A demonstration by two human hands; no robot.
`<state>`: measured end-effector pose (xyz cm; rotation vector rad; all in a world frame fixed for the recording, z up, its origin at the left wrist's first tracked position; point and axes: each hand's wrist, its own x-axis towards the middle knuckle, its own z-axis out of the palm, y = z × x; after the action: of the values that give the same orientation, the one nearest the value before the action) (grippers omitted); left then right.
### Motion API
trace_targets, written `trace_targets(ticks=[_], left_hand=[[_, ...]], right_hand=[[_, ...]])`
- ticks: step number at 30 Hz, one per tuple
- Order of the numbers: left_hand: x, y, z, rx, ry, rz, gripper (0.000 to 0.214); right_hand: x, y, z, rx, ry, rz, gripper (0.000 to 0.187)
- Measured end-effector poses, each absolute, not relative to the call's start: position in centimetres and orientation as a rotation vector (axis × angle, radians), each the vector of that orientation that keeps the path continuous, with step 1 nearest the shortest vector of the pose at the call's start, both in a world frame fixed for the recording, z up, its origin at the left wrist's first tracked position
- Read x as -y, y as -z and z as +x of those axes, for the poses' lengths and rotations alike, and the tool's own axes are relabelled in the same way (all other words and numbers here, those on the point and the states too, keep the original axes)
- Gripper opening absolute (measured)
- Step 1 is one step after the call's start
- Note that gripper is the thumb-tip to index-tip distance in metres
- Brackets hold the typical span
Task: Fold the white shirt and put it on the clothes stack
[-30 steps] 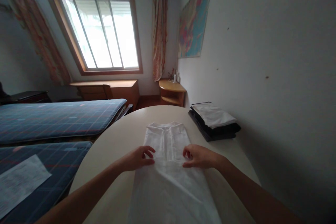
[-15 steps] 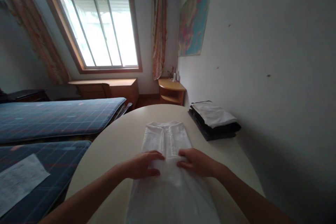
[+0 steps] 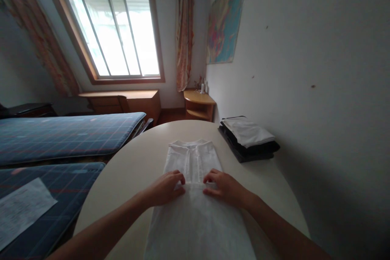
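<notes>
A white collared shirt (image 3: pixel 198 219), folded into a long narrow strip, lies flat with its collar at the far end. A straight horizontal edge of cloth crosses it between my hands, with the front placket showing beyond it. On the left part of this edge rests my left hand (image 3: pixel 166 187), fingers bent and thumb apart from them. My right hand (image 3: pixel 227 187) mirrors it on the right part, its thumb and fingers also apart. Both touch the cloth, and none of it is lifted.
The shirt is on a round cream table (image 3: pixel 122 187). A stack of folded dark and white clothes (image 3: pixel 250 138) sits at the table's right, near the wall. Blue plaid mattresses (image 3: pixel 67 134) stand to the left, one bearing a paper sheet (image 3: pixel 24 209). Beyond is a corner shelf (image 3: pixel 199 98).
My hands have drawn slightly apart, and their fingers are more bent. The cloth edge between them now looks straighter and flatter.
</notes>
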<state>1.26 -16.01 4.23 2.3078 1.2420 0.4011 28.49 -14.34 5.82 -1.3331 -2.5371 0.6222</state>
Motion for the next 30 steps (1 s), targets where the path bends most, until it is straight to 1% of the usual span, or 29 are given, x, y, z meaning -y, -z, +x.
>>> trace_targets(ticks=[4,6,10,11,12,14,17,21,24,27,30], left_hand=[[15.8,-4.4,1.4,-1.337,-0.363,2.259,0.021],[15.7,-4.4,1.0,-1.371,-0.319,2.227,0.024],[15.8,-4.6,-0.3,-1.267,-0.253,2.185,0.047],[15.9,-4.8,-0.6,-1.218,-0.269,2.186,0.050],[15.9,-5.0,-0.8,-1.169,-0.291,2.190,0.049],[15.8,-5.9,-1.3,-1.081,-0.356,2.194,0.041],[14.6,-8.1,-1.8,-0.982,-0.485,2.182,0.033],[11.2,-12.1,-2.5,-0.958,-0.605,2.206,0.033],[7.6,-14.4,-3.0,-0.970,-0.666,2.293,0.035],[3.6,-14.9,-3.4,-0.975,-0.686,2.374,0.040],[0.3,-13.5,-3.6,-1.000,-0.665,2.405,0.040]], right_hand=[[14.1,-6.5,28.2,2.485,-0.705,-1.502,0.039],[14.1,-7.0,28.2,2.512,-0.686,-1.581,0.039],[14.3,-7.7,28.6,2.623,-0.679,-1.498,0.031],[14.4,-7.9,28.7,2.632,-0.682,-1.454,0.031],[14.4,-8.0,28.9,2.632,-0.685,-1.418,0.031],[14.2,-8.6,29.2,2.611,-0.676,-1.380,0.034],[12.9,-10.4,29.4,2.568,-0.631,-1.333,0.041],[9.3,-13.6,29.1,2.509,-0.526,-1.258,0.050],[5.8,-15.5,28.6,2.491,-0.441,-1.200,0.050],[2.4,-16.2,28.3,2.489,-0.366,-1.178,0.049],[-0.3,-15.8,28.0,2.515,-0.352,-1.185,0.048]])
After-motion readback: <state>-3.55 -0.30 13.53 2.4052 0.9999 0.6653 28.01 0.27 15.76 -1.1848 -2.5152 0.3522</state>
